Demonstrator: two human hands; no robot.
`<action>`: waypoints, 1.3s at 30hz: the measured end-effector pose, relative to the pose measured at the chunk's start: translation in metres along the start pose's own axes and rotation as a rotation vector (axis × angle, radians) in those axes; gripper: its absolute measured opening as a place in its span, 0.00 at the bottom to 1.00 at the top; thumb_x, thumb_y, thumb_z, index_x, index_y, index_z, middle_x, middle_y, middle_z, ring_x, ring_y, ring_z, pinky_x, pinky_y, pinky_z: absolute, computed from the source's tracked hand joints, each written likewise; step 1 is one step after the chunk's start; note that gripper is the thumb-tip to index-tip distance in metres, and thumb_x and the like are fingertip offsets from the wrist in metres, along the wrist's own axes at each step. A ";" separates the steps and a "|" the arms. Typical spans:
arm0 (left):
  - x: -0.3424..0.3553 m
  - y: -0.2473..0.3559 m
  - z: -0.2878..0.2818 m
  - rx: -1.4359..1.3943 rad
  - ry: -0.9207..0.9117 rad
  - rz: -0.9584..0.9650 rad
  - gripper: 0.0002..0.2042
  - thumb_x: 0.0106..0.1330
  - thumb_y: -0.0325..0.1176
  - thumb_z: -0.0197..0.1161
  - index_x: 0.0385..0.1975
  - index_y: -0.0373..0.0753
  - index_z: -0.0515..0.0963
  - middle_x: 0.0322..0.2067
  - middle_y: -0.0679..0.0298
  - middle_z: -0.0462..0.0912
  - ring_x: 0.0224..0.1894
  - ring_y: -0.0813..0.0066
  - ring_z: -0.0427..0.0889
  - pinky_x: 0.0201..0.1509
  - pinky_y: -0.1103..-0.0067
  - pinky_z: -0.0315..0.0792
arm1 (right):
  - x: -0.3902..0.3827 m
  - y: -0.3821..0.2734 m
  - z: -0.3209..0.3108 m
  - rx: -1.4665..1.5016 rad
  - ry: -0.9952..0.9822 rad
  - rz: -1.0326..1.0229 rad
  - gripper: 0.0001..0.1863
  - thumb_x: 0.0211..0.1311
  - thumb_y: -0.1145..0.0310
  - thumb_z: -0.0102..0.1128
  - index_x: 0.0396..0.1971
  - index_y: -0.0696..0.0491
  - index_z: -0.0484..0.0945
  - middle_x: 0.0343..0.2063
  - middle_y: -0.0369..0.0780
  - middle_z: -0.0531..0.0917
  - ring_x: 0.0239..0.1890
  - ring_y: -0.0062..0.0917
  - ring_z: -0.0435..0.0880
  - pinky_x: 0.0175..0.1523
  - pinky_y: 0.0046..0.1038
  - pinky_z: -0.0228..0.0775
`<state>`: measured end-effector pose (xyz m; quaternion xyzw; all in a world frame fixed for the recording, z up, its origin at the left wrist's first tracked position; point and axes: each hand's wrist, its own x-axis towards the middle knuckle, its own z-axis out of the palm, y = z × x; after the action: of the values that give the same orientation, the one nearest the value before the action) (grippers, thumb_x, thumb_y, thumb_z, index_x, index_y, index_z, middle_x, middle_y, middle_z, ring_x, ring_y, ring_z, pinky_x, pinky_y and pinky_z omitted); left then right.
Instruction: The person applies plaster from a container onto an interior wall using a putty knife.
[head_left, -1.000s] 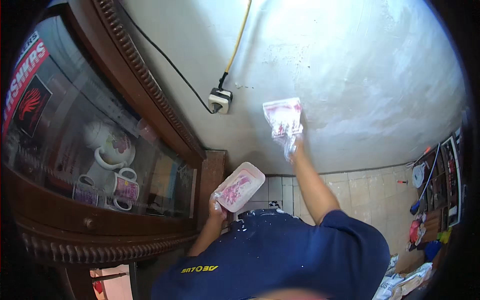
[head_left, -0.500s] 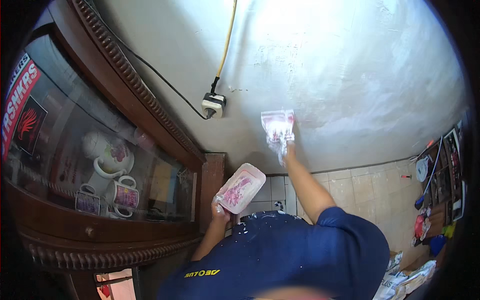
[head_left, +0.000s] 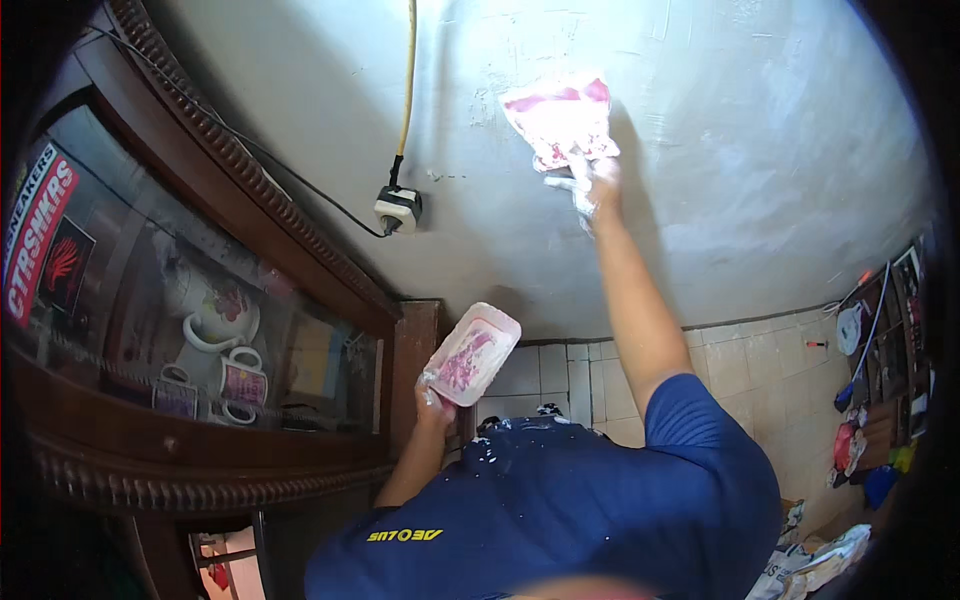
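Note:
My right hand point(head_left: 598, 192), smeared with white paste, is closed on a wide putty knife point(head_left: 562, 118) at the upper middle. White putty coats the blade, with pink showing along its far edge. The knife is at the grey-white plastered wall point(head_left: 740, 190); whether its edge touches is hard to tell. Lower down, my left hand point(head_left: 434, 405) grips the near left side of a shallow rectangular plastic tub point(head_left: 506, 326). White paste and pink patches cover the tub's inside.
A dark wooden cabinet point(head_left: 395, 385) with glass front stands at left, a teapot point(head_left: 225, 315) and mugs point(head_left: 243, 380) inside. A socket block point(head_left: 398, 210) hangs on cables against the wall. Pale tiles point(head_left: 720, 390) cover the floor; a cluttered shelf point(head_left: 885, 370) and bags point(head_left: 820, 565) lie right.
My right hand has moved the putty knife up the wall, and my arm is stretched further. The tub in my left hand has shifted slightly up and left in view.

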<state>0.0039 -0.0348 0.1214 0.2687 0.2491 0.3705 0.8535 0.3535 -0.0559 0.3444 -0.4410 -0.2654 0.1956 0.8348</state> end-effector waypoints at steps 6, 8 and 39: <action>-0.009 -0.011 0.035 0.002 0.112 0.022 0.27 0.55 0.36 0.50 0.55 0.30 0.65 0.51 0.51 0.73 0.52 0.60 0.75 0.57 0.66 0.70 | -0.039 0.154 -0.069 -0.236 0.199 0.236 0.19 0.60 0.65 0.57 0.47 0.60 0.69 0.35 0.42 0.80 0.31 0.20 0.79 0.28 0.23 0.72; -0.016 -0.009 0.055 -0.016 0.175 0.069 0.27 0.55 0.37 0.50 0.55 0.30 0.65 0.51 0.51 0.73 0.52 0.60 0.75 0.57 0.66 0.70 | -0.093 0.141 -0.083 -0.062 0.152 0.415 0.19 0.61 0.67 0.56 0.50 0.58 0.66 0.37 0.41 0.79 0.32 0.23 0.81 0.29 0.26 0.76; 0.050 -0.043 0.202 0.139 -0.183 0.113 0.14 0.52 0.28 0.61 0.38 0.37 0.70 0.32 0.62 0.75 0.34 0.72 0.77 0.38 0.77 0.75 | -0.121 -0.072 -0.161 -0.938 -0.755 0.078 0.08 0.55 0.71 0.58 0.25 0.62 0.76 0.16 0.45 0.75 0.17 0.25 0.70 0.26 0.25 0.63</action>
<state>0.1811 -0.0771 0.2302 0.3733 0.1797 0.3739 0.8298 0.3649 -0.2641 0.2965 -0.6715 -0.5852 0.2311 0.3914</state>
